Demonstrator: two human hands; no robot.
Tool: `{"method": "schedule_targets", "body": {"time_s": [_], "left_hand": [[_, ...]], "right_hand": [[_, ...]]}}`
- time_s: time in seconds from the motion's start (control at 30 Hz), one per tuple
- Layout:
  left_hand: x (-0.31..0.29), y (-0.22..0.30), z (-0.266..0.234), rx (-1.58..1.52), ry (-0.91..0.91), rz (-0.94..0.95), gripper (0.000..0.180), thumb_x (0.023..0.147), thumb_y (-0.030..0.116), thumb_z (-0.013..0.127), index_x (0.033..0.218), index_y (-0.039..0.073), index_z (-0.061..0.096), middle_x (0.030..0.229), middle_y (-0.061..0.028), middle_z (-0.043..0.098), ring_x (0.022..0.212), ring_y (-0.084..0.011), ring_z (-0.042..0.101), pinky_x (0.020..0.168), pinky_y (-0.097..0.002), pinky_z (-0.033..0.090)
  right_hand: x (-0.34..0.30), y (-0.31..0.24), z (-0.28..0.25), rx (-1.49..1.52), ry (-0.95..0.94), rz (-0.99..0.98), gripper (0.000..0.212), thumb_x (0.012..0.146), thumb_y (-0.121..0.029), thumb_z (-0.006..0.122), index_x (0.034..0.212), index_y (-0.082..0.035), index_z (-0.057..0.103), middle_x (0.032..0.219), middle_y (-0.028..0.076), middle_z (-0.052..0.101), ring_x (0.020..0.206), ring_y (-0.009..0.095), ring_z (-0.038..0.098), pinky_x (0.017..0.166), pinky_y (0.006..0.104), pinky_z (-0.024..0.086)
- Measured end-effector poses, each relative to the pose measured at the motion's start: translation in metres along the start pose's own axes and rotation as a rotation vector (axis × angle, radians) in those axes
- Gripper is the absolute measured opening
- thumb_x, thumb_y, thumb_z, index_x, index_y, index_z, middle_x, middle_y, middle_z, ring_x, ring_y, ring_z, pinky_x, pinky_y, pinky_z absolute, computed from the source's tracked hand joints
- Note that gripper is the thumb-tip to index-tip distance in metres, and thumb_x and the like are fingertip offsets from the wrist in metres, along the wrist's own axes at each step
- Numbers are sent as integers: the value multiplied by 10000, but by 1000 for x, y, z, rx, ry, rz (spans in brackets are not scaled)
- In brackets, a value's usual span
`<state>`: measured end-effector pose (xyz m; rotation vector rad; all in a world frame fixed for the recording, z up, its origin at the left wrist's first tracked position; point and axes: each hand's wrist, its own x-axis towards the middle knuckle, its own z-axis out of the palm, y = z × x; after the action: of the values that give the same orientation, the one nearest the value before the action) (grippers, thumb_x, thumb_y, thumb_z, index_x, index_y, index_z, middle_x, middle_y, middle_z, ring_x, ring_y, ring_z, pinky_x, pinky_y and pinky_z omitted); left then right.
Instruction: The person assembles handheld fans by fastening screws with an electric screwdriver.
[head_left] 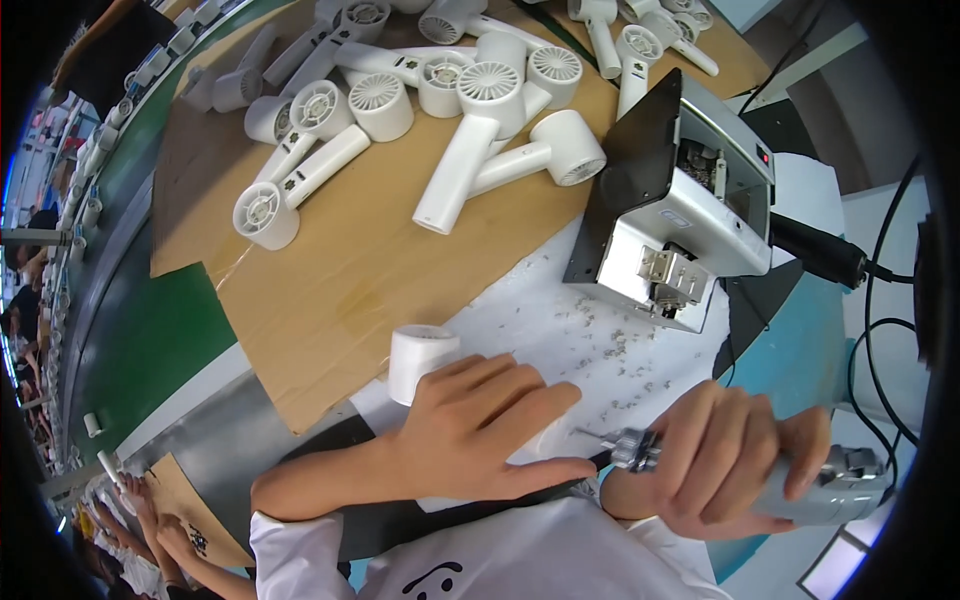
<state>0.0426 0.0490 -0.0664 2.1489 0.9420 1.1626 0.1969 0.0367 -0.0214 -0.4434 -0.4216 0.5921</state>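
My left hand [470,430] is closed over a white handheld fan [415,362]. The fan's round head shows beyond my knuckles, while my palm and fingers hide most of its handle. A grey electric screwdriver [825,495] is wrapped in the fingers of my right hand [725,460]. Its thin bit points left, toward the gap between my left thumb and forefinger. The bit's end lies close to the white fan part there; whether they touch I cannot tell.
Beyond my hands, several white fans [490,90] are heaped on brown cardboard [350,290]. A black-and-silver screw feeder [660,210] stands at right, with small screws [620,345] scattered on white paper before it. At left runs a green conveyor [130,350]; a co-worker's hands [150,510] show lower left.
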Motion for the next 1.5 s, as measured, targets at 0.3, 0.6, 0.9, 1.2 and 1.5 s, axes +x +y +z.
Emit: {"method": "schedule_targets", "body": {"time_s": [0.3,0.6,0.9,1.2,1.5], "left_hand": [[-3,0,5,-93,28,-20,335,616,64,863,855,19,632,672,-63,594,514,-190,545,467,-266,405],[-5,0,2,-105,-90,-11,387,801,310,706,1012,7,591,793,-106,551,630,-261,550,553,-339,461],[-3,-3,3,-146,-86,-1,377,773,277,718,995,0,594,783,-100,550,612,-259,539,542,-332,451],[-2,-4,1,-154,-140,21,409,723,203,763,1033,-23,620,825,-116,616,610,-259,554,521,-327,439],[-3,-5,4,-139,-146,25,432,726,236,773,1036,-21,619,821,-117,605,616,-259,556,518,-325,431]], "right_hand": [[63,-14,-33,-94,-774,204,569,864,-575,584,1062,-77,393,522,-11,489,416,142,480,473,287,421],[85,37,-35,-210,-827,158,999,727,-882,400,1118,37,394,582,24,457,454,138,422,467,319,405],[85,51,-23,-413,-910,157,1054,716,-915,324,1121,55,402,591,59,480,418,123,397,379,258,327],[88,41,-18,-389,-685,275,954,809,-835,264,1176,33,410,561,9,416,436,113,363,432,275,337],[89,19,-24,-199,-750,270,927,794,-839,356,1210,-11,378,595,21,454,451,123,408,463,313,382]]}}
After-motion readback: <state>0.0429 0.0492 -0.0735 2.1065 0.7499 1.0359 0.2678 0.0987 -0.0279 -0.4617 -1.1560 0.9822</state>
